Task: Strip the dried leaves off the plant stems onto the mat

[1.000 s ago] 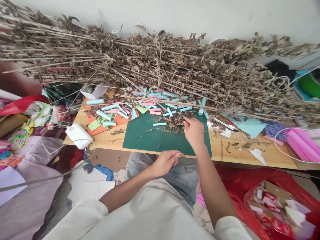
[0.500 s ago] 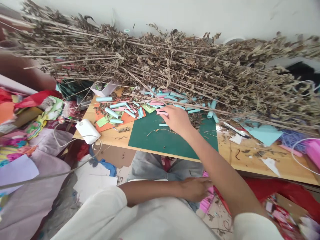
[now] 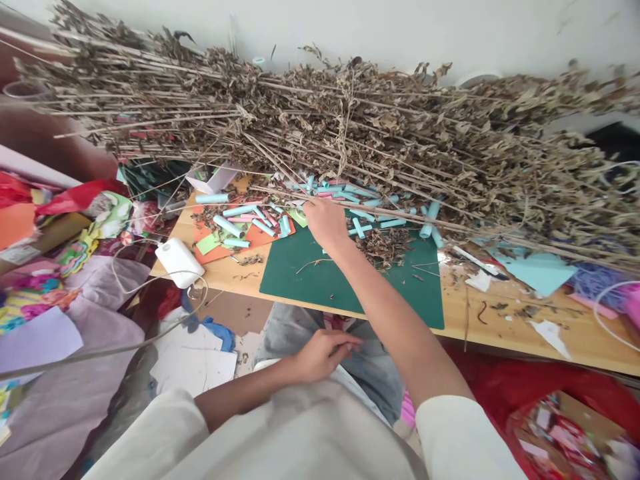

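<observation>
Basically, hands well apart: rt hand is over the mat's back edge, fingers curled down amid blue & pink tubes; can't tell what, if anything, it grips. Lt hand is above the lap, fingers loosely bent, grip also unclear. Tubes lie scattered along the back of the green mat & on orange paper to its lt, w/ dried stalks heaped behind.

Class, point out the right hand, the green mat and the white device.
Right hand (image 3: 326, 224): head view, back of the hand.
Green mat (image 3: 317, 283): head view, bare surface.
White device (image 3: 175, 256): head view, its top face.
</observation>
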Available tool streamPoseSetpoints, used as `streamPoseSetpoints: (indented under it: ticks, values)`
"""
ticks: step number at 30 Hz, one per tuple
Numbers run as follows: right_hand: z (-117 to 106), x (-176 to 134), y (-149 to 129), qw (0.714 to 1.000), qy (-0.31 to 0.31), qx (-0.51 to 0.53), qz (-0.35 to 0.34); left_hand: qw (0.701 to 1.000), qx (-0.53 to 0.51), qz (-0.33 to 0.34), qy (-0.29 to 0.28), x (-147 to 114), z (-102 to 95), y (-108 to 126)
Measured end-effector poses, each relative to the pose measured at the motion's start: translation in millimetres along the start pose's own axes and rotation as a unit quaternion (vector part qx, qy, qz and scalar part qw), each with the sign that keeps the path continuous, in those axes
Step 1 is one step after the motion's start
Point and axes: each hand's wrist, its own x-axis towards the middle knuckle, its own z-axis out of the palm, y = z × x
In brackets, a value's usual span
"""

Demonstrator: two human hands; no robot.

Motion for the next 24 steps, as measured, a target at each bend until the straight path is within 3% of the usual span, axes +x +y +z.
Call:
streamPoseSetpoints:
  ticks: [5,11,15,19,24]
  values:
    - [0,-13,-15,0.993,0.112,0.02,-0.019,0.992,-0.073,-0.009,0.102,7,-28.1,11]
    - [4,-22,9,0.992,0.125,-0.005,-0.018,0.963,-0.108,-0.006,0.247,29,-74.2,12]
    - [4,-40,20,0.981,0.191,0.017,0.007,0.935,-0.136,0.011,0.327,51,-103.9,15]
    - [6,-65,15,0.967,0.251,0.041,0.005,0.906,-0.232,0.033,0.352,73,-125.3,35]
    - [4,-97,21,0.965,0.242,0.105,0.013,0.881,-0.273,0.074,0.379,97,-132.2,50]
